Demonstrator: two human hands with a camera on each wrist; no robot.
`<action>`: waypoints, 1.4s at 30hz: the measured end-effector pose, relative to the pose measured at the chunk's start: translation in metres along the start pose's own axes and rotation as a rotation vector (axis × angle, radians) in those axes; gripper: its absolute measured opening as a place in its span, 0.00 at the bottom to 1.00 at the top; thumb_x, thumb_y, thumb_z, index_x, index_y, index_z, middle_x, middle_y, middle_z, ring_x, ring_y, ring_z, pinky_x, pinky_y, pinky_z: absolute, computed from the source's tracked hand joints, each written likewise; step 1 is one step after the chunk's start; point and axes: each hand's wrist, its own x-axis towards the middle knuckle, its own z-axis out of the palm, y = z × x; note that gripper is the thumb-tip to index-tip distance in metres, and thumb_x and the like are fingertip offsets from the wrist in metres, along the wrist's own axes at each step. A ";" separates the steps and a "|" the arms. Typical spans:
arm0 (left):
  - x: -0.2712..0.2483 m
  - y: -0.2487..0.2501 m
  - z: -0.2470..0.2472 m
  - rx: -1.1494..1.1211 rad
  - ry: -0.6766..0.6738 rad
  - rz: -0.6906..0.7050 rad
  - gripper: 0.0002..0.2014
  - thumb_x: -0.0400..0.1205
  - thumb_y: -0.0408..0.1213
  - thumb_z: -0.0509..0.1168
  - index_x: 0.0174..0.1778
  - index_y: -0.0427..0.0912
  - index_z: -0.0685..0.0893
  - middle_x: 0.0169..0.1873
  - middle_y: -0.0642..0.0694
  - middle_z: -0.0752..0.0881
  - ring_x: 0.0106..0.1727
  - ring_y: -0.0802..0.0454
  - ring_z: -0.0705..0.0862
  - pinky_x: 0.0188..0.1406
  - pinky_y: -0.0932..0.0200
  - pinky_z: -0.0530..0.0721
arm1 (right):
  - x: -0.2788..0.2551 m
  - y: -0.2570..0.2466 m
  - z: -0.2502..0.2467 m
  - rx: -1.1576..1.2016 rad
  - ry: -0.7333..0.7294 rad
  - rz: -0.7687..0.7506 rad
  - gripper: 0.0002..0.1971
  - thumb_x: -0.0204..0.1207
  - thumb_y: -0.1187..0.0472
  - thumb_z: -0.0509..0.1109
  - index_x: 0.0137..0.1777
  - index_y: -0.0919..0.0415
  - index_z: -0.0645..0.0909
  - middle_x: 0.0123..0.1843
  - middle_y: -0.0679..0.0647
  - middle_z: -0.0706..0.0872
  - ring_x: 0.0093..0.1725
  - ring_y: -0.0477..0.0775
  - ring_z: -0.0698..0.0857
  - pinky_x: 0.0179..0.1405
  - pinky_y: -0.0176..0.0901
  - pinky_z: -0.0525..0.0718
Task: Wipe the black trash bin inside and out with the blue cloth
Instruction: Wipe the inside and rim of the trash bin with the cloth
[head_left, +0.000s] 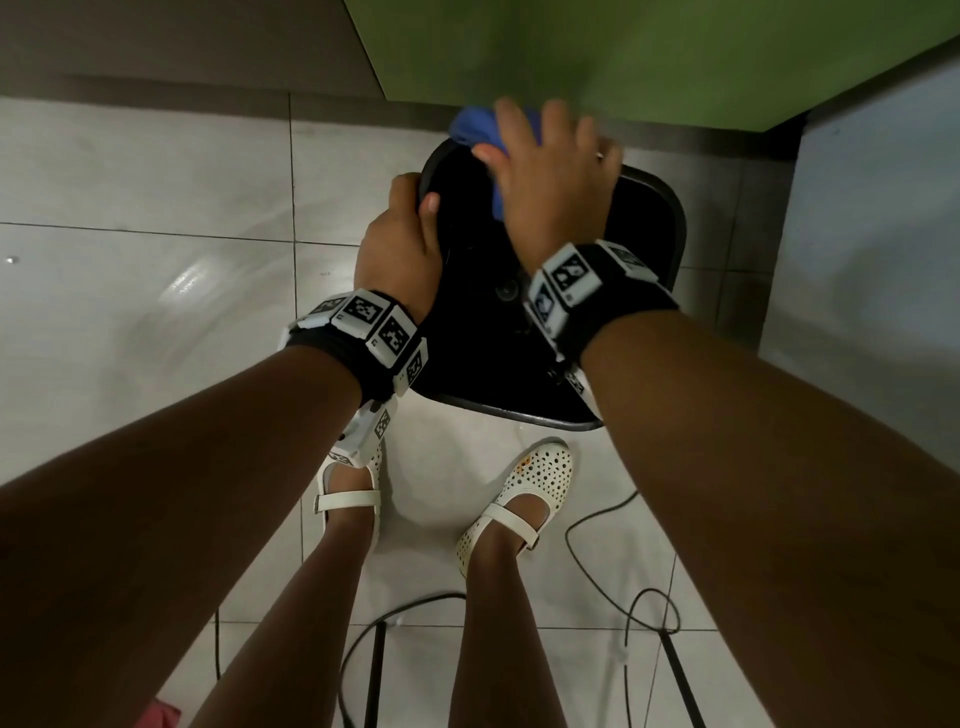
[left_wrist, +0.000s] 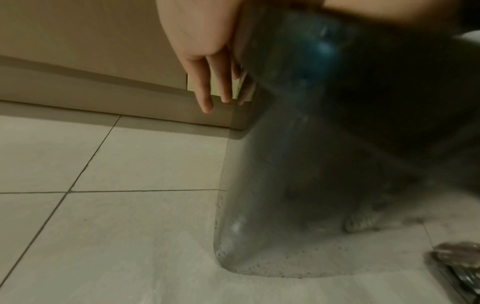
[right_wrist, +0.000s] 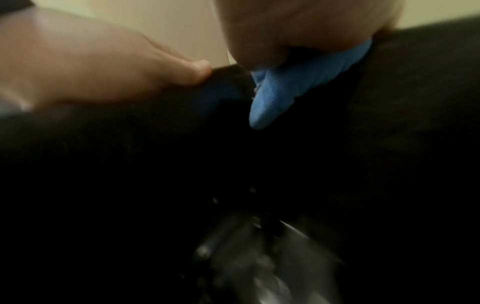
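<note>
- Down on the pale tile floor (head_left: 145, 218) stood the black trash bin (head_left: 660, 228), just in front of the person's white shoes (head_left: 524, 499), with a green wall (head_left: 623, 57) close behind it.
- The bin looked like thin, stiff plastic, so it was likely light and could slide or tip on the smooth tiles. Its top rim looked like the best place to hold it.
- The left hand (head_left: 402, 249) gripped that rim on the left side, with the thumb inside and the fingers (left_wrist: 207, 82) down the outside wall.
- The right hand (head_left: 550, 176) was curled over the far rim and pressed the blue cloth (head_left: 475, 124) onto it.
- The cloth was soft and bunched up. One end (right_wrist: 280, 92) hung down inside the bin, and some stuck out past the fingers.
- Small wet spots seemed to shine in the bottom of the bin, so the plastic might have been slippery.
- Thin black cables (head_left: 597, 525) lay on the floor by the feet.
</note>
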 end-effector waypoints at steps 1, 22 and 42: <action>0.000 0.000 0.000 0.004 0.003 -0.002 0.17 0.86 0.41 0.47 0.64 0.33 0.70 0.49 0.30 0.85 0.48 0.34 0.82 0.37 0.58 0.66 | -0.003 0.009 -0.003 -0.003 -0.010 0.021 0.25 0.80 0.40 0.48 0.72 0.47 0.69 0.68 0.56 0.77 0.65 0.62 0.75 0.66 0.61 0.67; 0.032 0.007 -0.025 0.221 -0.134 0.181 0.26 0.82 0.55 0.48 0.72 0.45 0.70 0.68 0.39 0.78 0.68 0.40 0.78 0.67 0.47 0.75 | -0.002 0.042 -0.011 0.109 -0.020 0.020 0.21 0.82 0.53 0.59 0.74 0.51 0.67 0.74 0.61 0.69 0.67 0.66 0.72 0.62 0.55 0.73; 0.025 0.010 -0.010 0.248 -0.143 0.129 0.18 0.85 0.51 0.48 0.58 0.42 0.74 0.46 0.33 0.86 0.47 0.32 0.82 0.42 0.47 0.75 | -0.024 0.033 -0.011 0.159 -0.061 0.387 0.23 0.85 0.49 0.53 0.76 0.58 0.61 0.70 0.63 0.71 0.64 0.62 0.76 0.58 0.51 0.77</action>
